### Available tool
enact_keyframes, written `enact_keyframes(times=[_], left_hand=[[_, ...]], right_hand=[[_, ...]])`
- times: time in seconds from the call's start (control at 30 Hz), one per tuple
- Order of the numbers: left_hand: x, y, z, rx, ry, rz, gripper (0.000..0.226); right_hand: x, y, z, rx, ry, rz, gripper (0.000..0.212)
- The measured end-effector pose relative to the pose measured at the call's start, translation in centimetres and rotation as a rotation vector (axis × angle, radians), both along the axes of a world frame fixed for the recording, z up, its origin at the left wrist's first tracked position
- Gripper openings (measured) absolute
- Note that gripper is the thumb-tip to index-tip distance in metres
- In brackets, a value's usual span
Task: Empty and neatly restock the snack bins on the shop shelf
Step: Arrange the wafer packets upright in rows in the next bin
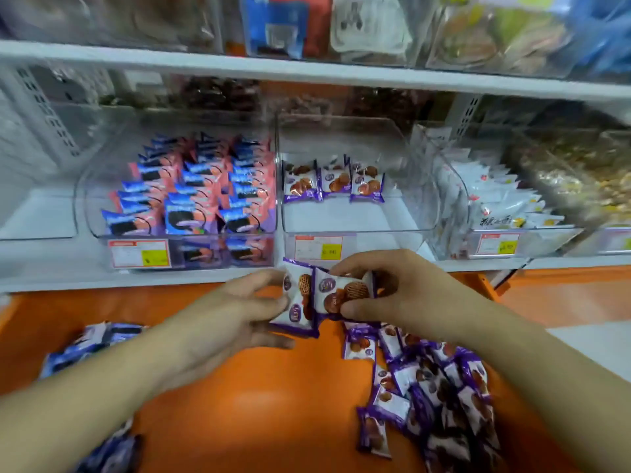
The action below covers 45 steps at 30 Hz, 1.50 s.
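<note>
A clear middle bin on the white shelf holds three purple-and-white biscuit packets standing in a row at its back. In front of the shelf, my right hand grips a small bunch of the same packets from above. My left hand touches that bunch's left side with loosely spread fingers, against a packet. Many more purple packets lie in a loose pile on the orange surface at lower right.
The left bin is packed with rows of blue-and-pink biscuit packets. A bin of white packets stands to the right. More blue packets lie on the orange surface at left. An upper shelf hangs above the bins.
</note>
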<state>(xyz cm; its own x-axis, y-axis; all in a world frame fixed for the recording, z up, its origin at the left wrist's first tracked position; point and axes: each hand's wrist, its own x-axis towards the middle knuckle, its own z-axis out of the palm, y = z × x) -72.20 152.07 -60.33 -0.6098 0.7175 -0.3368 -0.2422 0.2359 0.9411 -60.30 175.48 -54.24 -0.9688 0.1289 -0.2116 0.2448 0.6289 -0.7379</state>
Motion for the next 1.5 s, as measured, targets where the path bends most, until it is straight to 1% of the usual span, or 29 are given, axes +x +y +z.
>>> enact_keyframes(times=[0.07,0.17,0.2,0.27,0.33,0.4,0.47,0.53,0.63,0.67,0.77,0.9,0.97,1.03,1.1,1.27,1.33,1.4,1.43,1.5], left_hand=[[0.7,-1.5,4.0,0.071,-0.011,0.031,0.02],[1.3,-3.5,7.7,0.111,0.091,0.037,0.028],[1.1,-4.1,8.0,0.108,0.129,0.058,0.03],[0.8,-5.0,8.9,0.084,0.19,0.119,0.025],[0.1,-5.5,9.2,0.053,0.231,0.166,0.021],[-0.9,-5.8,9.3,0.053,0.264,0.192,0.026],[-2.0,-6.0,9.2,0.004,0.314,0.211,0.026],[-3.3,-6.0,8.9,-0.049,0.393,0.242,0.035],[-5.2,-6.1,8.5,-0.094,0.522,0.251,0.031],[-5.7,-6.0,8.3,-0.099,0.525,0.253,0.034],[-6.9,-5.5,7.9,-0.109,0.45,0.263,0.048],[-7.7,-4.3,7.7,-0.058,0.404,0.256,0.056],[-7.8,-3.9,7.3,-0.039,0.385,0.257,0.055],[-8.0,-3.7,6.8,-0.02,0.381,0.264,0.052],[-8.2,-3.7,6.4,-0.006,0.384,0.274,0.051],[-8.2,-3.4,6.0,-0.007,0.424,0.279,0.05],[-7.9,-3.3,6.0,-0.028,0.427,0.282,0.048],[-7.6,-3.2,6.2,-0.057,0.446,0.289,0.048],[-7.5,-3.2,6.4,-0.07,0.463,0.292,0.049],[-7.1,-3.1,6.8,-0.09,0.493,0.289,0.047]], right_hand=[[0.3,-2.4,2.5,0.006,0.065,-0.012,0.039],[0.4,-5.7,5.0,0.052,0.126,-0.038,0.042],[0.3,-6.6,5.5,0.054,0.149,-0.055,0.042],[-0.1,-8.1,6.0,0.039,0.191,-0.104,0.039],[-0.7,-9.1,6.2,-0.034,0.223,-0.133,0.029],[-1.5,-9.3,6.3,-0.092,0.237,-0.15,0.021],[-2.8,-8.6,6.0,-0.103,0.284,-0.194,0.021],[-4.6,-7.0,5.3,-0.075,0.334,-0.272,0.021],[-9.2,-3.6,3.5,0.046,0.356,-0.361,0.023],[-11.1,-2.3,2.7,0.112,0.35,-0.382,0.023],[-16.4,1.2,-0.1,0.308,0.266,-0.365,0.027],[-21.5,3.6,-3.4,0.413,0.225,-0.24,0.025],[-23.1,4.0,-4.6,0.503,0.212,-0.179,0.027],[-24.3,4.4,-5.6,0.641,0.244,-0.136,0.028],[-24.9,4.7,-6.2,0.734,0.278,-0.146,0.032],[-25.4,4.8,-6.9,0.922,0.264,-0.144,0.043],[-24.9,4.6,-6.7,0.928,0.251,-0.153,0.049],[-24.0,4.3,-5.8,0.876,0.228,-0.204,0.051],[-23.4,4.0,-5.1,0.827,0.242,-0.239,0.049],[-21.6,3.0,-3.1,0.637,0.347,-0.329,0.038]])
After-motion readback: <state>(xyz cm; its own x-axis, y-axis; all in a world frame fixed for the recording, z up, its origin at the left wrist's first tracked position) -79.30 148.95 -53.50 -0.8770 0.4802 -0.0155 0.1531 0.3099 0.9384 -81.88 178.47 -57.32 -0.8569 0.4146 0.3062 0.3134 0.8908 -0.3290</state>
